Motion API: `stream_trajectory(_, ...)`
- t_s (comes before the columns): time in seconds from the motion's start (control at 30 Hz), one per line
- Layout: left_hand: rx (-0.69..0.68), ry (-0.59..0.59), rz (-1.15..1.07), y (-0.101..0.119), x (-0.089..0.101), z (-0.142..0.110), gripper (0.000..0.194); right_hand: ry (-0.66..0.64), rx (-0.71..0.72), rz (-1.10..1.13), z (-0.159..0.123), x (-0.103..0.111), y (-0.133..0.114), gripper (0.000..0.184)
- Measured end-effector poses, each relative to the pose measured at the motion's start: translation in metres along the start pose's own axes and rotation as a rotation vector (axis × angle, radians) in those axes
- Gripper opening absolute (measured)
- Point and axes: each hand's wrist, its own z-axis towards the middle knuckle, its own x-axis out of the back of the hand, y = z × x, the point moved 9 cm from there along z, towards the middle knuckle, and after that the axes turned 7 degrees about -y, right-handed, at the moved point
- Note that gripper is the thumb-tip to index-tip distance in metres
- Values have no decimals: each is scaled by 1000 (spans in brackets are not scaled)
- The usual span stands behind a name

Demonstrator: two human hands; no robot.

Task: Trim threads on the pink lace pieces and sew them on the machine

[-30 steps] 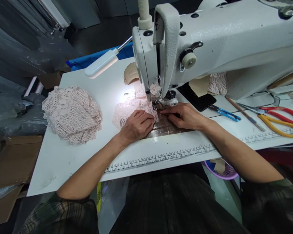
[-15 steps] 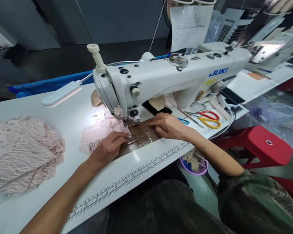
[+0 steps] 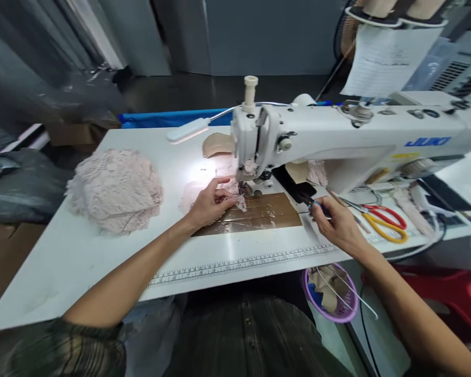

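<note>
My left hand [image 3: 211,203] is closed in a pinch on pale pink lace fabric [image 3: 240,202], just left of the presser foot [image 3: 245,188] of the white sewing machine [image 3: 333,128]. More of that lace lies behind the fingers under the lamp's light. To the right of the needle area, my right hand [image 3: 335,221] is closed around small blue-handled thread snips [image 3: 306,199], their dark blades pointing up and left. Between my hands a brown taped plate [image 3: 267,213] covers the machine bed.
A heap of pink lace [image 3: 115,191] sits on the table's left. Scissors with red and yellow handles [image 3: 387,222] lie right of my right hand. A ruler strip [image 3: 235,264] runs along the front edge. A purple basket [image 3: 333,314] with scraps stands below, and a lamp [image 3: 188,131] hangs behind.
My right hand has left the brown plate and picked up the blue snips from the table. My left hand now pinches the lace by the presser foot. The view has turned left.
</note>
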Motion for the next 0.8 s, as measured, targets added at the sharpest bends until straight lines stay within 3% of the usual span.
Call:
stream_trajectory(0.1,36,-23,-67,-5,-1,1,56,-185,67,248,16,-36,-33,24)
stream_trajectory(0.27,36,-52,-129,-8,-2,2,52,-248,214,59,50,-72,-82,37)
stream_trajectory(0.4,44,-67,-132,-11,-4,3,50,-219,164,-74,71,-83,-87,54)
stream_trajectory(0.63,38,-62,-168,-12,-4,7,47,-244,311,-230,76,-95,-101,47)
stream_trajectory(0.8,25,-44,-155,-15,-3,9,47,-234,329,-304,78,-98,-105,44)
